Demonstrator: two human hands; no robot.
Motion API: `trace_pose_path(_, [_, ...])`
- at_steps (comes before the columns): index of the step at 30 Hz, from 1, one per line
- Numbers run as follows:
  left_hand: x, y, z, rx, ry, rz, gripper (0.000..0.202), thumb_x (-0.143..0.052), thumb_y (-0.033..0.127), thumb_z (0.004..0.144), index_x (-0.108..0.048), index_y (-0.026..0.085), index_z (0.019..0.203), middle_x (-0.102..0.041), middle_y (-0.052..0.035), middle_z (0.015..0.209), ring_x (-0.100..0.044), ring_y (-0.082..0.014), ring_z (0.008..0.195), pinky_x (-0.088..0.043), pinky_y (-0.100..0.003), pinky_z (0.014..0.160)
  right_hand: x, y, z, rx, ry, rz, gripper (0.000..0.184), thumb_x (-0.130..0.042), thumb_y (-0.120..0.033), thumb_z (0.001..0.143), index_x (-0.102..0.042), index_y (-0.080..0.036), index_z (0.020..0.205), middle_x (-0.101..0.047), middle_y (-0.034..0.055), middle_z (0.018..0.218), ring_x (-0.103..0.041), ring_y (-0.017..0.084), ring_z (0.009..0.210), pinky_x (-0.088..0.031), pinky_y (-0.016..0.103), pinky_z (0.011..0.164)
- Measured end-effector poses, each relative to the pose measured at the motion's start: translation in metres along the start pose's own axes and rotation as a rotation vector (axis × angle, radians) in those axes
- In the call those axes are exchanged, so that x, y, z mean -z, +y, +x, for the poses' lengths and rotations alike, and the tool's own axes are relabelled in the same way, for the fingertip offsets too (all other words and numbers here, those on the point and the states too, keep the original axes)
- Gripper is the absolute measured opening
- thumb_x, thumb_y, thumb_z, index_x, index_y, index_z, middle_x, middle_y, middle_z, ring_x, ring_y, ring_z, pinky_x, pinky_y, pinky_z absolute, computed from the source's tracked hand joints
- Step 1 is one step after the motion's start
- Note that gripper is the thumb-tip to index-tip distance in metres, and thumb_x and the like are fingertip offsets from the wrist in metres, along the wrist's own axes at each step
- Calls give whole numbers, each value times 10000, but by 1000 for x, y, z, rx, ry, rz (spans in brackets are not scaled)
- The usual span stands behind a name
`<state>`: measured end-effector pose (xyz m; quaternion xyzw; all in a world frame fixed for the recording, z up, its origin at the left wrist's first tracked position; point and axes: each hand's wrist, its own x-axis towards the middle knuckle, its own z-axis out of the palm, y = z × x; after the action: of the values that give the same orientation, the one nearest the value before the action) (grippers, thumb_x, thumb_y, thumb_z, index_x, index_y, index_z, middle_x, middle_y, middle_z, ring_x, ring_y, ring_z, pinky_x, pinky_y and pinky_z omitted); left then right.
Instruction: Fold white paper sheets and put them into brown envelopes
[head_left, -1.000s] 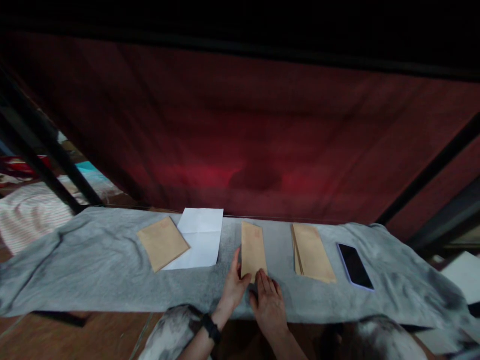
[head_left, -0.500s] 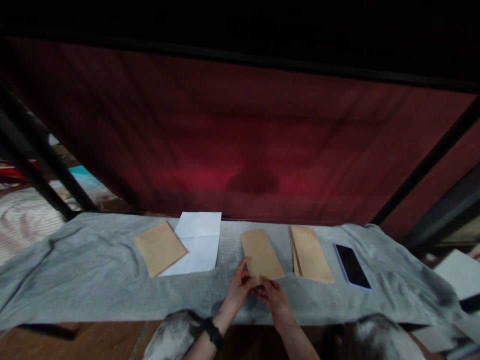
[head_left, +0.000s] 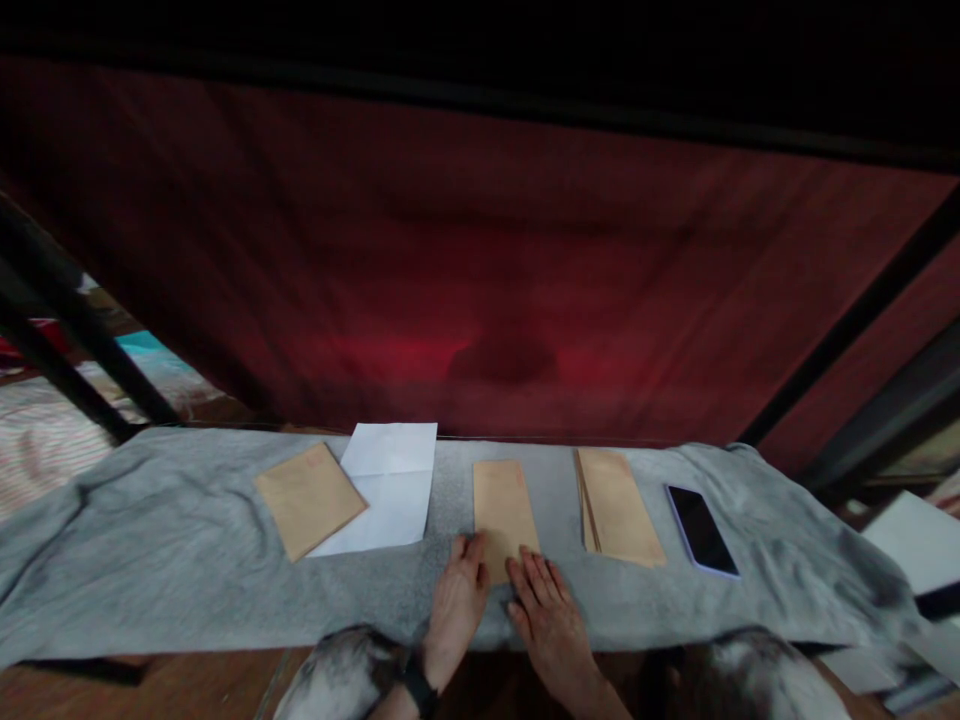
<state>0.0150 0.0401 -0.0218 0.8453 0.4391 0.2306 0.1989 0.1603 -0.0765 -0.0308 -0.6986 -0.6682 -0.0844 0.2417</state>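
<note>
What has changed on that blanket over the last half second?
The near end of the middle brown envelope has swung left, so it lies straighter. The right hand has gone from a curled grip to flat fingers on its near right corner; the left hand touches its left edge. The leftmost envelope, creased white paper, rightmost envelopes and smartphone stayed put.

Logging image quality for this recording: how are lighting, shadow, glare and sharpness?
All in the head view: dim light, nearly black along the top; a shadow on the red curtain; no strong glare on the smartphone; brown envelope under the fingers clearly outlined, its faint print too soft to read.
</note>
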Motion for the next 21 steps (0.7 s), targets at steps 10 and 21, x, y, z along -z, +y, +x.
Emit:
trace_pose_path(10, [-23,16,62,-278,-196,252,510,-346,336,994,-434,227,1485,-361,-96,1602,-277,-268,1495,-234,-534,1199,-13,2,-2,11,18,-5,512,-549,-402,966,-505,-249,1453,-532,74,1480,-513,261,1349,-369,446,1152])
trace_pose_path(21, [-47,24,148,-207,-93,264,546,-328,360,992,-399,192,1508,-398,-115,1579,-277,-290,1491,-158,-569,1206,-15,1,-4,25,95,1,525,-551,-372,970,-467,-247,1473,-476,70,1524,-457,261,1397,-362,446,1156])
